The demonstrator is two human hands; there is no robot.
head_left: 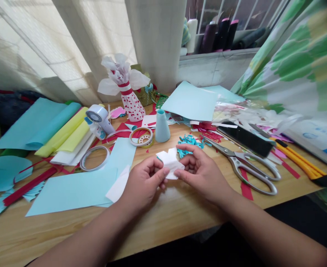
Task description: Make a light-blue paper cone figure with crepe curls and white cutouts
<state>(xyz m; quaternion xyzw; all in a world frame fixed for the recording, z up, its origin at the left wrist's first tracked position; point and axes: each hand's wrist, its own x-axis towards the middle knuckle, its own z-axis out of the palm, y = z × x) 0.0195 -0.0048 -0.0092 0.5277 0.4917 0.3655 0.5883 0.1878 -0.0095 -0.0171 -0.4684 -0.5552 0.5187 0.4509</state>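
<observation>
Left hand (144,181), right hand (202,174) pinching white paper (170,163)

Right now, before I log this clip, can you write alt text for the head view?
A person's left hand and right hand hold a white paper piece above a wooden table. Scissors lie to the right, and teal paper scraps lie just beyond the hands. Nearby are a blue paper sheet, a tape roll and a paper cone.

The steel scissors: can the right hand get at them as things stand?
Probably yes. The steel scissors lie just beside the right hand, with only the bare wooden desk between them, though that hand is pinching the folded white paper and would likely have to release it first.
</observation>
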